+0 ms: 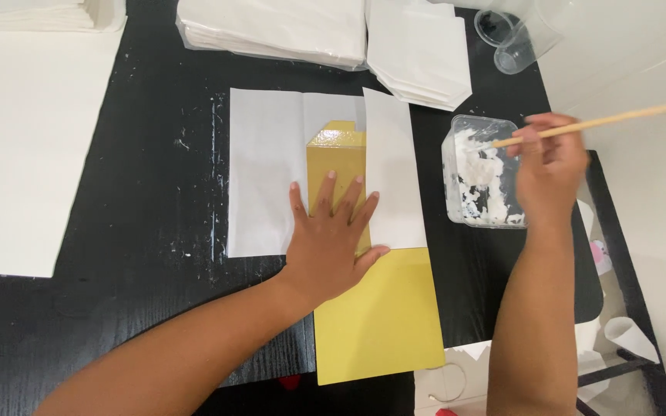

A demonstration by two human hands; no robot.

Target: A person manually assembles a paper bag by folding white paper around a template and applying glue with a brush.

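Observation:
My left hand (pixel 331 235) lies flat, fingers spread, on a yellow card (pixel 375 320) that rests lengthwise on a white paper sheet (pixel 260 173) on the black table (pixel 156 192). The sheet's right flap (pixel 391 173) is folded over the card's right edge. My right hand (pixel 550 166) holds a thin wooden stick (pixel 618 119) with its tip dipped in a clear plastic tub (pixel 481 173) of white paste, to the right of the sheet.
Stacks of white paper (pixel 271 31) and folded white pieces (pixel 419 50) lie at the far edge. Clear plastic cups (pixel 514 35) stand at the back right. A large white sheet (pixel 21 146) covers the table's left side. The table's right edge is beside the tub.

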